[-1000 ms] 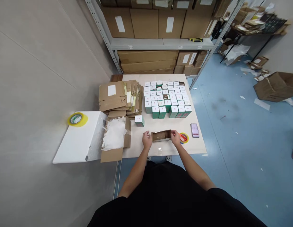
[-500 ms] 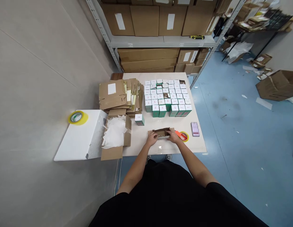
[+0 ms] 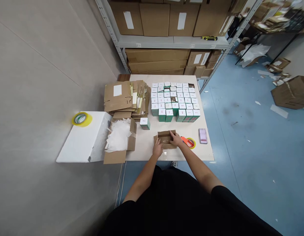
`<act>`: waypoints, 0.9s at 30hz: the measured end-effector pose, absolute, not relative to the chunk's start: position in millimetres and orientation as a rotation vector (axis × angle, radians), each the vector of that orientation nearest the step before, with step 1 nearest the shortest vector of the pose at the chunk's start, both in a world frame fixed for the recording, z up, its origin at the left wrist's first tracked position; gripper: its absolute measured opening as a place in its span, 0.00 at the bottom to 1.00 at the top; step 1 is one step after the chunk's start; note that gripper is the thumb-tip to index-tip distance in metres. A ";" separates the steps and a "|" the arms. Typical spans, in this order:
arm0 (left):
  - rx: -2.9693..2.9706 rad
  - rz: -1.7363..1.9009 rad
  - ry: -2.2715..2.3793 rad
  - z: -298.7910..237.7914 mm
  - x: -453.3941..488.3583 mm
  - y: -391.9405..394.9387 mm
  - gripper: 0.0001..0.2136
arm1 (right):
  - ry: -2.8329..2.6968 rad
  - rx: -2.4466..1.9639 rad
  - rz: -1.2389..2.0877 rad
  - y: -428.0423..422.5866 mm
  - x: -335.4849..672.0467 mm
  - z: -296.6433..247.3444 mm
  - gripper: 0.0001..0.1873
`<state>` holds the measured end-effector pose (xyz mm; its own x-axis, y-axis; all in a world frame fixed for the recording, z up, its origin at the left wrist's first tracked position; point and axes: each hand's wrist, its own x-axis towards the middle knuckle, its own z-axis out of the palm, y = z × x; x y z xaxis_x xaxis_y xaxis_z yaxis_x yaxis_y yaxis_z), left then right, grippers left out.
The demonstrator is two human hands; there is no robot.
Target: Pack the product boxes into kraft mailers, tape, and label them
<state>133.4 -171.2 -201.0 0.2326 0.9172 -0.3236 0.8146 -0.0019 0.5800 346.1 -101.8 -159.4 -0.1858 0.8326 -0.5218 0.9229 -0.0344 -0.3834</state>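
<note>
Table (image 3: 143, 146): carton (image 3: 166, 139), box (image 3: 131, 140) (sheets (image 3: 118, 135) inside)

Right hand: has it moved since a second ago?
Yes: judged against the purple item on the table, the right hand has moved left, away from that item; it now touches the open carton.

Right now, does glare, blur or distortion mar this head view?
Head view: glare spot on the table, just below the open carton; head view: shelf posts splay toward the top, wide-angle style; head view: upper-right pile looks soft, purple item blocky; head view: left hand and right hand fairly clear.
</note>
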 end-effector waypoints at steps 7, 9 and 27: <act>1.747 0.242 1.733 -206.6 144.0 -180.9 0.17 | 1.982 2.032 -0.744 -83.8 327.7 -162.7 0.32; 1.737 0.259 1.700 -206.6 142.5 -178.8 0.18 | 2.020 2.037 -0.680 -80.2 329.8 -168.6 0.25; 1.631 0.059 1.701 -202.1 127.5 -129.1 0.31 | 2.177 1.841 -0.885 -28.0 355.8 -188.0 0.15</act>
